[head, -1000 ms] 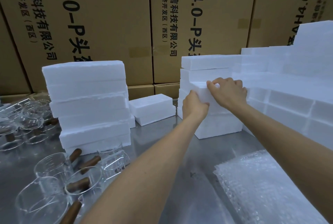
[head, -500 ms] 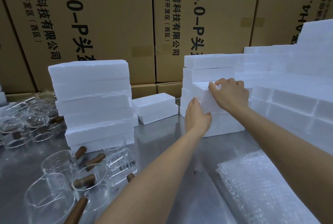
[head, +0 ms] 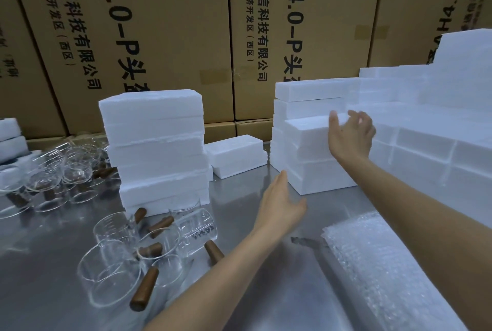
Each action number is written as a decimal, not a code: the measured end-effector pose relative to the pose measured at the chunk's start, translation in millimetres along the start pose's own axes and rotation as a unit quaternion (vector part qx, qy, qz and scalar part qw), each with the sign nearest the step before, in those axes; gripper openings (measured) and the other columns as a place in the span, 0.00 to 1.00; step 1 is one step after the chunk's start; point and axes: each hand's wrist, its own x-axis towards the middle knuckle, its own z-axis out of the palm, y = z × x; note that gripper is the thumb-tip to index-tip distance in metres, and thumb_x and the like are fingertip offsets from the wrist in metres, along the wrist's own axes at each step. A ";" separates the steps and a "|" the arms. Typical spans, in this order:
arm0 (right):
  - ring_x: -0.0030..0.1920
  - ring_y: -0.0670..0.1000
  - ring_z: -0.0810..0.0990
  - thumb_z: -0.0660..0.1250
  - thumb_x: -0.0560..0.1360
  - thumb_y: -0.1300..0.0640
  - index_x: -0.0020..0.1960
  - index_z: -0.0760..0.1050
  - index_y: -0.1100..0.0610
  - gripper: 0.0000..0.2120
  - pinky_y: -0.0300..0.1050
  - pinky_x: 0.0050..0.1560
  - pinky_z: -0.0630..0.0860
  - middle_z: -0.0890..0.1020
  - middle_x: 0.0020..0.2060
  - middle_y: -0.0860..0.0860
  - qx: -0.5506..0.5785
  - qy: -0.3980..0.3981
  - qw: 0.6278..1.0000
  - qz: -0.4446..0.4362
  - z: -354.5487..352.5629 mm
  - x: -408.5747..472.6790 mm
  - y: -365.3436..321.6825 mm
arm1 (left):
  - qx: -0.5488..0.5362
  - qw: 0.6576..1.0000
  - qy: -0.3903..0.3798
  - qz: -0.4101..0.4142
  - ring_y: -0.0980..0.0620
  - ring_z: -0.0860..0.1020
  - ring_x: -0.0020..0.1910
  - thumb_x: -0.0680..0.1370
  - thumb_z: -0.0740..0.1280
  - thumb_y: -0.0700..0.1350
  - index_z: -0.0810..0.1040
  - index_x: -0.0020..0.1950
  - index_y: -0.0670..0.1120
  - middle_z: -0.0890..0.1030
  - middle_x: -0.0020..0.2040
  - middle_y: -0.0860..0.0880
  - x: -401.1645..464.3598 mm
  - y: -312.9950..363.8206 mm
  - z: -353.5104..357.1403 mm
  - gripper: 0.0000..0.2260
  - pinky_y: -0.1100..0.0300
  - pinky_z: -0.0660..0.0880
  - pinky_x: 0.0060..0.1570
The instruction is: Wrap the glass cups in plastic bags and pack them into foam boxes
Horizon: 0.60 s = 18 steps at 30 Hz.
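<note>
Glass cups (head: 138,253) with wooden handles crowd near-left on steel table (head: 266,290), foam stack (head: 155,149) behind them, lone foam block (head: 237,156) farther back. Left hand (head: 281,207) hovers mid-table, fingers straight, holding nothing. Right hand (head: 350,135) is blurred, fingers spread loose at foam box (head: 308,131) jutting from right stack. Bubble wrap (head: 383,272) near-right.

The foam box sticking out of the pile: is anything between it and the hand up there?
No. The right hand is right at the foam box, fingers spread at its top corner, nothing between them. The left hand is lower, over the bare metal table, apart from the box.
</note>
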 end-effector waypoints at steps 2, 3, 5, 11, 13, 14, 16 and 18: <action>0.72 0.57 0.56 0.52 0.80 0.46 0.72 0.60 0.58 0.25 0.52 0.69 0.56 0.58 0.73 0.56 0.116 0.059 0.986 0.107 1.1 -5.0 3.0 | -0.030 0.999 -0.011 -0.041 0.50 0.75 0.60 0.74 0.65 0.40 0.71 0.64 0.50 0.78 0.60 0.51 4.4 -0.1 -3.4 0.19 0.54 0.73 0.59; 0.71 0.57 0.57 0.52 0.80 0.48 0.72 0.59 0.59 0.24 0.51 0.68 0.57 0.58 0.72 0.56 0.156 0.073 0.973 0.155 2.5 -7.9 6.4 | -0.050 0.997 -0.014 -0.063 0.49 0.76 0.59 0.74 0.65 0.40 0.72 0.64 0.50 0.78 0.60 0.51 9.1 -0.1 -3.7 0.18 0.55 0.74 0.58; 0.70 0.58 0.59 0.52 0.80 0.52 0.73 0.58 0.59 0.23 0.51 0.68 0.58 0.59 0.72 0.57 0.203 0.069 0.951 0.224 5.4 -13.2 15.1 | -0.084 0.992 -0.025 -0.086 0.51 0.76 0.56 0.75 0.65 0.40 0.70 0.65 0.51 0.78 0.58 0.54 20.1 0.3 -0.8 0.19 0.60 0.75 0.50; 0.72 0.59 0.59 0.48 0.80 0.55 0.75 0.55 0.56 0.24 0.55 0.71 0.58 0.58 0.74 0.53 0.230 0.021 0.938 0.259 10.1 -13.1 35.6 | -0.142 0.982 -0.055 -0.113 0.57 0.75 0.45 0.75 0.64 0.36 0.67 0.49 0.56 0.75 0.47 0.56 46.5 8.1 14.7 0.15 0.67 0.71 0.42; 0.72 0.59 0.59 0.48 0.80 0.55 0.75 0.57 0.55 0.23 0.54 0.71 0.58 0.61 0.74 0.53 0.217 0.009 0.942 0.255 9.1 -9.1 39.4 | -0.135 0.983 -0.059 -0.113 0.56 0.72 0.44 0.75 0.63 0.37 0.65 0.51 0.57 0.70 0.46 0.59 50.7 10.3 18.3 0.15 0.72 0.67 0.36; 0.71 0.59 0.60 0.47 0.80 0.56 0.75 0.59 0.56 0.23 0.53 0.71 0.58 0.63 0.73 0.53 0.206 0.005 0.945 0.252 8.2 -7.0 41.4 | -0.124 0.985 -0.062 -0.103 0.55 0.69 0.47 0.75 0.63 0.37 0.65 0.58 0.54 0.68 0.48 0.59 52.6 9.6 20.8 0.16 0.76 0.66 0.34; 0.71 0.58 0.59 0.46 0.80 0.56 0.74 0.61 0.57 0.22 0.52 0.69 0.59 0.66 0.72 0.54 0.189 0.000 0.950 0.250 6.4 -3.2 44.8 | -0.095 0.990 -0.073 -0.076 0.57 0.64 0.51 0.76 0.63 0.38 0.62 0.71 0.47 0.65 0.54 0.58 53.7 9.5 24.8 0.24 0.80 0.64 0.31; 0.71 0.57 0.58 0.46 0.80 0.57 0.75 0.59 0.56 0.23 0.51 0.68 0.58 0.66 0.72 0.53 0.188 -0.008 0.949 0.252 5.0 -0.1 47.3 | -0.083 0.991 -0.081 -0.068 0.57 0.63 0.54 0.76 0.64 0.39 0.58 0.74 0.44 0.65 0.65 0.52 54.2 9.4 27.4 0.28 0.75 0.65 0.37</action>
